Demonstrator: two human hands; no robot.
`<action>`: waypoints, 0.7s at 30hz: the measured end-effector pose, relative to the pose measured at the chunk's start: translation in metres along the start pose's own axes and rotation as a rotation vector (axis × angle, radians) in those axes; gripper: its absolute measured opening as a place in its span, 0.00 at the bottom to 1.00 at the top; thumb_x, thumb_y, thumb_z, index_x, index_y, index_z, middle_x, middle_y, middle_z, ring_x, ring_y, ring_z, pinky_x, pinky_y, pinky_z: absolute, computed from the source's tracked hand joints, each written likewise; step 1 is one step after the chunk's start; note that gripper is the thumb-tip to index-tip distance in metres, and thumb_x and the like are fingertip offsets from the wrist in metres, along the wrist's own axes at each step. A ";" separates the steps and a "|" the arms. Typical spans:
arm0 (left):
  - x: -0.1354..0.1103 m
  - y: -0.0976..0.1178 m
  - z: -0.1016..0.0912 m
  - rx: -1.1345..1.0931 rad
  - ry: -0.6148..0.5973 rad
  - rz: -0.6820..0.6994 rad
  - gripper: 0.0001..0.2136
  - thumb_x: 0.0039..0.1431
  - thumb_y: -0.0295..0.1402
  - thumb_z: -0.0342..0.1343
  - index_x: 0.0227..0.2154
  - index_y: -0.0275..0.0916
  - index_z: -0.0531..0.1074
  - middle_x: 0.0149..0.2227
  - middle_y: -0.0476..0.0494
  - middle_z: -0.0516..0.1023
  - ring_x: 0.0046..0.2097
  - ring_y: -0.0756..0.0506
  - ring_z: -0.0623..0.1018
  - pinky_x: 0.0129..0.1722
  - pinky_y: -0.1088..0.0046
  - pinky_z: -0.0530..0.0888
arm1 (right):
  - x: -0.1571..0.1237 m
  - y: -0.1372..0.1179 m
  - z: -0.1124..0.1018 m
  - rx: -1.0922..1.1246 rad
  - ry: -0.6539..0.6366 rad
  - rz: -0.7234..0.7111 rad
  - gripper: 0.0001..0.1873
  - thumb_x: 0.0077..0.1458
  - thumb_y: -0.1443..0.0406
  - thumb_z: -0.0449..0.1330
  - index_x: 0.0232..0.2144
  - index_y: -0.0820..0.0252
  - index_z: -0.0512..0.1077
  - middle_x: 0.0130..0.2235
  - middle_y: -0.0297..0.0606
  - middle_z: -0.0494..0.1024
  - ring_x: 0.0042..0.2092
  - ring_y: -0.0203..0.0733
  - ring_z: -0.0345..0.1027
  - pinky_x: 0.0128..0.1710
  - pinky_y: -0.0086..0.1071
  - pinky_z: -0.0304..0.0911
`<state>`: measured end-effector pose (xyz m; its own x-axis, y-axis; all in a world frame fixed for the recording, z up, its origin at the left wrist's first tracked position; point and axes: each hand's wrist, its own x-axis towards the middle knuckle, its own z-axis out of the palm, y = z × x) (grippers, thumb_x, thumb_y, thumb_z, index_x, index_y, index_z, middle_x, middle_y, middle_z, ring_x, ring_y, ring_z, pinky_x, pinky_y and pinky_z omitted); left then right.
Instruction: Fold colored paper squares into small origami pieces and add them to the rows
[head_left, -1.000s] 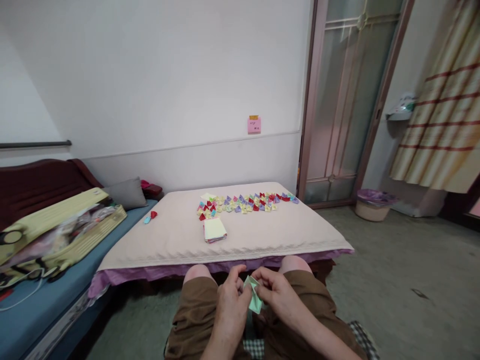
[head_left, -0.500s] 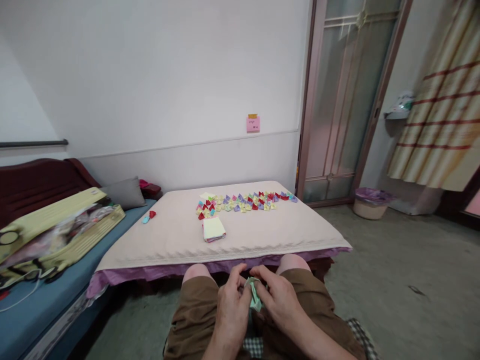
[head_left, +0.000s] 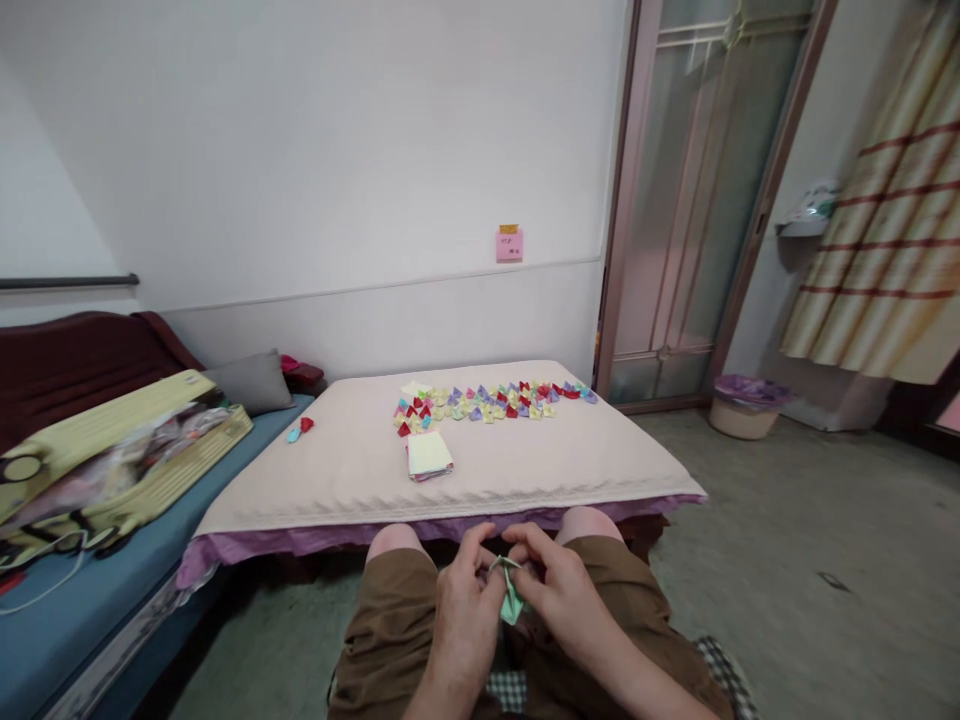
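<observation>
Between my thighs, a small folded piece of green paper (head_left: 511, 604) is held up by both hands. My left hand (head_left: 466, 598) pinches its left side with thumb and fingers. On the opposite side, my right hand (head_left: 553, 580) grips it the same way. Its upper edges spread apart, and a pointed part hangs below. Ahead on the cloth-covered bed (head_left: 330, 490) lies a stack of square paper sheets (head_left: 430, 455). Behind the stack, many small folded paper pieces (head_left: 480, 403) in red, yellow, purple and blue are spread out.
A red and a blue item (head_left: 300, 430) lie at the bed's left. Further left, an open yellow suitcase (head_left: 127, 430) rests on a blue mattress (head_left: 142, 560). A lined bin (head_left: 742, 415) stands on the floor at right, near a glass door (head_left: 690, 200).
The green paper has opened out at its top, and its pointed lower part now shows more. Both hands stay nearly in place. The camera view has shifted slightly.
</observation>
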<state>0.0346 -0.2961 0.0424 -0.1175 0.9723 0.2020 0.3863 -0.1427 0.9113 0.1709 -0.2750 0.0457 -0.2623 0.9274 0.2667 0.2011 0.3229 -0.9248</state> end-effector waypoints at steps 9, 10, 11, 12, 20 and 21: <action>-0.002 0.002 -0.002 0.045 0.053 0.060 0.18 0.53 0.27 0.48 0.48 0.38 0.69 0.29 0.48 0.76 0.30 0.47 0.73 0.32 0.73 0.67 | 0.008 -0.001 -0.003 0.373 -0.149 0.254 0.17 0.32 0.74 0.54 0.30 0.61 0.67 0.20 0.23 0.65 0.23 0.31 0.56 0.23 0.25 0.50; -0.003 0.003 -0.001 0.063 0.057 0.064 0.19 0.53 0.27 0.48 0.48 0.38 0.69 0.30 0.47 0.76 0.31 0.46 0.74 0.33 0.73 0.67 | 0.009 -0.002 -0.002 0.369 -0.141 0.246 0.17 0.31 0.75 0.54 0.30 0.61 0.68 0.20 0.23 0.65 0.23 0.31 0.55 0.23 0.25 0.50; -0.004 0.003 0.000 0.078 0.062 0.064 0.19 0.52 0.27 0.48 0.48 0.38 0.69 0.31 0.47 0.76 0.32 0.46 0.74 0.34 0.72 0.67 | 0.009 -0.003 -0.002 0.361 -0.132 0.238 0.17 0.31 0.75 0.54 0.29 0.61 0.68 0.20 0.23 0.65 0.23 0.31 0.55 0.24 0.25 0.49; -0.004 0.003 0.002 0.089 0.069 0.058 0.19 0.52 0.26 0.49 0.48 0.39 0.69 0.31 0.46 0.77 0.33 0.45 0.74 0.35 0.72 0.67 | 0.009 -0.004 -0.001 0.351 -0.123 0.229 0.16 0.31 0.75 0.54 0.29 0.61 0.68 0.20 0.24 0.65 0.24 0.31 0.55 0.24 0.25 0.49; -0.002 0.006 0.007 0.109 0.118 0.011 0.19 0.49 0.26 0.50 0.46 0.40 0.72 0.31 0.46 0.78 0.35 0.43 0.76 0.36 0.71 0.66 | 0.006 -0.007 0.005 0.312 -0.066 0.192 0.13 0.34 0.73 0.56 0.28 0.60 0.69 0.21 0.25 0.63 0.24 0.33 0.55 0.25 0.26 0.51; -0.002 0.006 0.007 0.107 0.112 0.011 0.19 0.49 0.26 0.50 0.46 0.39 0.72 0.31 0.46 0.78 0.34 0.44 0.76 0.36 0.71 0.66 | 0.006 -0.006 0.004 0.315 -0.071 0.193 0.13 0.34 0.73 0.56 0.28 0.60 0.68 0.21 0.25 0.63 0.24 0.33 0.55 0.25 0.26 0.51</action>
<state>0.0435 -0.2974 0.0454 -0.2119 0.9431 0.2564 0.4824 -0.1272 0.8667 0.1641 -0.2718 0.0521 -0.3147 0.9466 0.0697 -0.0438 0.0588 -0.9973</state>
